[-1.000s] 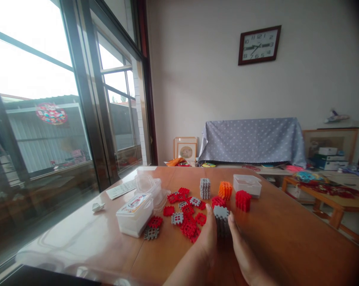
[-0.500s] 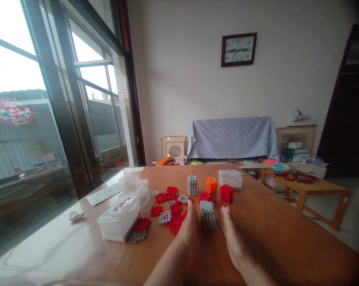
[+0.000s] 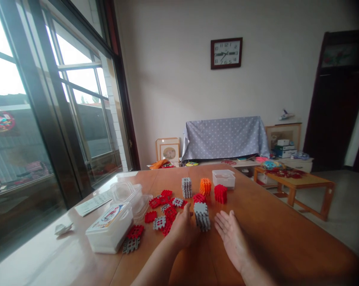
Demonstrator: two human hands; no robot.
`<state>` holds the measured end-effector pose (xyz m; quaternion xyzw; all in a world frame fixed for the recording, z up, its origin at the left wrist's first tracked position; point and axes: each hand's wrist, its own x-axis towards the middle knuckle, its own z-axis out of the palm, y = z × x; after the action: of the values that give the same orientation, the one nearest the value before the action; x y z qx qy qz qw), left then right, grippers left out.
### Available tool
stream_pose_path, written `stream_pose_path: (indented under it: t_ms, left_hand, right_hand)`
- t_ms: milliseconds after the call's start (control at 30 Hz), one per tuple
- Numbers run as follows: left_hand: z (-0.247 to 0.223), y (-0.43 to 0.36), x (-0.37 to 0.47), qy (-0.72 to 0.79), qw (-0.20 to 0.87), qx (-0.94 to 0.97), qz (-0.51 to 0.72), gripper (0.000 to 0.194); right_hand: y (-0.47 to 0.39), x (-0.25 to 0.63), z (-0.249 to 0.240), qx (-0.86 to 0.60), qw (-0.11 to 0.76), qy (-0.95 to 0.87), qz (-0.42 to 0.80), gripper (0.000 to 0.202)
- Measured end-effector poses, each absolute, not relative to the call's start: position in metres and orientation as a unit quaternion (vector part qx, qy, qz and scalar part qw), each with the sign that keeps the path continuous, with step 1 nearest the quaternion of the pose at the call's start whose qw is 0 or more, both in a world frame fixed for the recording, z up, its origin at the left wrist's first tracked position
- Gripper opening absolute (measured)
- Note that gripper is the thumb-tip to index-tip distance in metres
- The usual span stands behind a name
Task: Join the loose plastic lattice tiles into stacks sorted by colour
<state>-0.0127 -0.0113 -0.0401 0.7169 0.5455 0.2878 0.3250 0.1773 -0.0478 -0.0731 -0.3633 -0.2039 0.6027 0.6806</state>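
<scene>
Open hands either side of a grey block stack, wooden table.

Head view: left hand (image 3: 183,227) at the stack's left, thumb raised, fingers partly hidden, grip unclear; right hand (image 3: 231,234) palm up, fingers extended, close together, holding nothing. Grey block stack (image 3: 201,217) stands upright between them, apart from the right hand. Red stack (image 3: 220,194), orange stack (image 3: 205,186) and second grey stack (image 3: 186,188) stand beyond; loose red and grey pieces (image 3: 170,212) lie left.
</scene>
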Motion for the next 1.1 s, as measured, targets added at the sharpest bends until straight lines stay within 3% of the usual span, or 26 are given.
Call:
stream_pose_path:
  t_ms: [133,300,1100]
  left_hand:
    - [-0.033,-0.006,-0.016,0.553,0.224,0.766,0.239,0.121]
    - [-0.036,0.000,-0.017,0.555,0.223,0.772,0.215,0.130]
    - [-0.030,0.003,-0.016,0.545,0.225,0.788,0.180,0.126]
  right_hand:
    - [-0.048,0.176,-0.074,-0.342,0.690,-0.191,0.609,0.075]
    - [-0.047,0.177,-0.079,-0.323,0.696,-0.193,0.611,0.072]
    - [-0.048,0.175,-0.079,-0.334,0.701,-0.202,0.596,0.059]
